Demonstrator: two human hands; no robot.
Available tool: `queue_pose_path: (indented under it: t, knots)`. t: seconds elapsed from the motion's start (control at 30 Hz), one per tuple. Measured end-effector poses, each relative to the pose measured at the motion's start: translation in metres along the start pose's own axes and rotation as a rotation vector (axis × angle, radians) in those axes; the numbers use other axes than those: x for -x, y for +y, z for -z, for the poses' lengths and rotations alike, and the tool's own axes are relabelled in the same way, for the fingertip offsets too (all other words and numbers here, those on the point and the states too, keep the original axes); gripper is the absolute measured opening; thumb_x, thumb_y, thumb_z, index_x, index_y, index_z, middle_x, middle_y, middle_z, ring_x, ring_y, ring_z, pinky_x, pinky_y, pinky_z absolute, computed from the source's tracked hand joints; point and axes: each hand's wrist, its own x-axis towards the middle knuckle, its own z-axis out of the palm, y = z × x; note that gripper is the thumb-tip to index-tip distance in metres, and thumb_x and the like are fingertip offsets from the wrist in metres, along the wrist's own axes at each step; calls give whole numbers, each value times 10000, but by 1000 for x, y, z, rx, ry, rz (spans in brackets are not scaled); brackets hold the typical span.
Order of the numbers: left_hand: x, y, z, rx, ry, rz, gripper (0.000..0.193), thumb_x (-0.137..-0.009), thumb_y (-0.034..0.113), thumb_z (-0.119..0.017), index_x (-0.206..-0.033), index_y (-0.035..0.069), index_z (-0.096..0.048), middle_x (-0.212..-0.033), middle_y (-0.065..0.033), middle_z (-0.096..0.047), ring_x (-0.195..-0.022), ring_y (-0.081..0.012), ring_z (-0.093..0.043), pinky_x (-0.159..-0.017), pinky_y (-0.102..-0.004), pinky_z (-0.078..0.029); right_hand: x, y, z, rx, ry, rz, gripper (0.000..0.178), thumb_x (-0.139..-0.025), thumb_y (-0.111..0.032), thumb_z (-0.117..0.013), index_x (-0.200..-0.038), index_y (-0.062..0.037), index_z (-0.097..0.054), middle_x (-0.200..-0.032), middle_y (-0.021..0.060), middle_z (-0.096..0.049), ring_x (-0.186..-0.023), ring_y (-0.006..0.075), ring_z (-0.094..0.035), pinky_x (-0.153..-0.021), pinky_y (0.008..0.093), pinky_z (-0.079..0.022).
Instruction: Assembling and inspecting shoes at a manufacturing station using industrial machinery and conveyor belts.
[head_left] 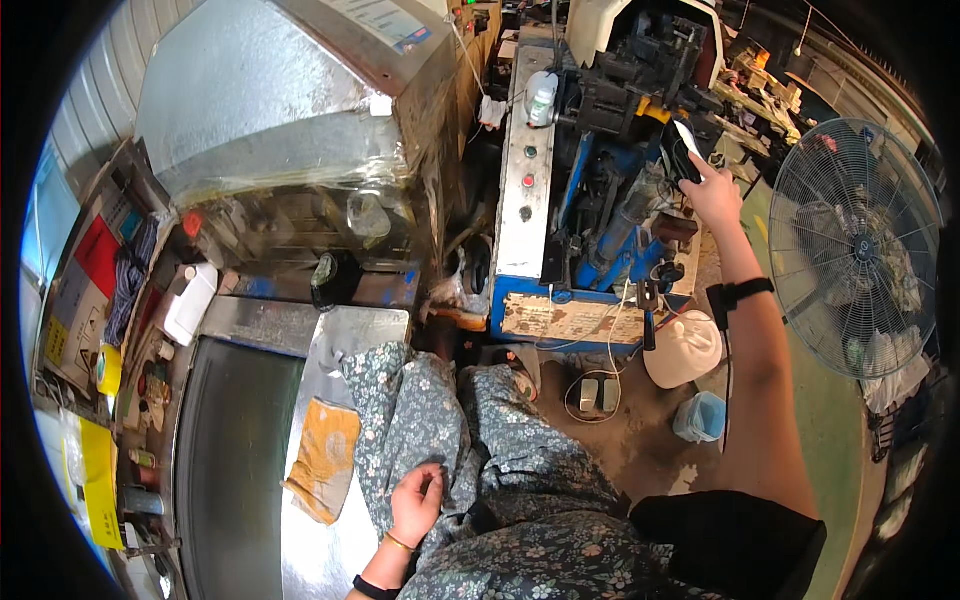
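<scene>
My right hand (712, 190) is stretched forward to the blue machine (590, 200) and grips a dark shoe part with a white edge (684, 150) at the machine's right side. A black band sits on that wrist. My left hand (416, 500) rests with curled fingers on the flowered cloth over my lap (480, 450), next to the metal table (340, 340). It holds nothing that I can make out. An orange rag (325, 455) lies on the table just left of it.
A large foil-wrapped metal housing (280, 100) stands at upper left. A white jug (685, 350) and a blue cup (700, 416) sit on the floor below the machine. A big floor fan (855, 245) stands at right. Bottles and clutter line the left edge.
</scene>
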Motion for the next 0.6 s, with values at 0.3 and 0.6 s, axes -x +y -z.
queue_pose_path:
  t: [0.3, 0.6]
  knots:
    - [-4, -4, -7, -51, 44, 62, 151, -900, 180, -651, -967, 51, -694, -791, -107, -700, -719, -196, -696, -666, -296, -525, -32, -8, -20, 56, -142, -56, 653, -752, -375, -655, -1387, -410, -507, -1326, 215, -527, -1184, 431, -530, -1018, 476, -428]
    - [-11, 2, -16, -94, 57, 29, 134, -892, 189, -653, -939, 73, -698, -768, -105, -699, -704, -226, -694, -646, -320, -523, -25, 5, -18, 41, -84, 65, 590, -766, -356, -702, -1337, -411, -563, -1234, 192, -545, -1159, 406, -519, -988, 473, -431]
